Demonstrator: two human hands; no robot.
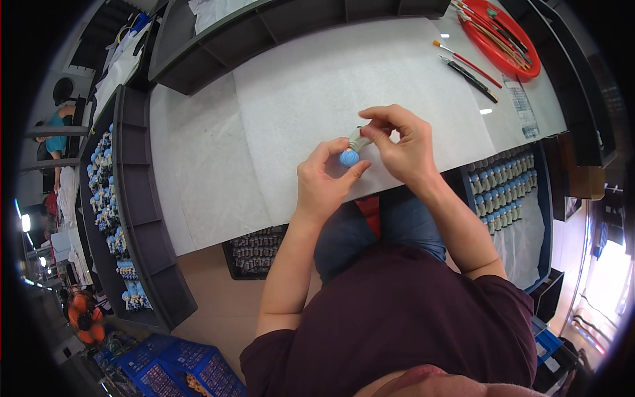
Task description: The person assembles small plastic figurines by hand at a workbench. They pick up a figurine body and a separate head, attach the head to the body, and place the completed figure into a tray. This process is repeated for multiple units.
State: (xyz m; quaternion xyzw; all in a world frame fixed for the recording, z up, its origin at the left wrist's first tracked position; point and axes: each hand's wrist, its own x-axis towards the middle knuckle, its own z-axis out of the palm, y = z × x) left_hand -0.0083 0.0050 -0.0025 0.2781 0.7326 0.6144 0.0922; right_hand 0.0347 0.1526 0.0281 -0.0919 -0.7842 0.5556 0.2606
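Observation:
A small figurine (349, 157) with a round blue head and a pale grey-green body is held over the near part of the table, its head toward me. My left hand (320, 182) curls round the head end, with thumb and fingertips on either side of it. At the far end, the bent fingers and thumb of my right hand (409, 149) pinch the body near its dark tip. Part of the body is hidden by the fingers. Under both hands lies a white sheet (291, 99) on the tabletop.
A red tray (533, 71) of brushes stands far right, near a loose paintbrush (469, 64) and a black pen (471, 79). Blue-headed figurines fill a left crate (135, 159) and a right tray (546, 231). A dark shelf (284, 36) edges the back. Other people are at far left.

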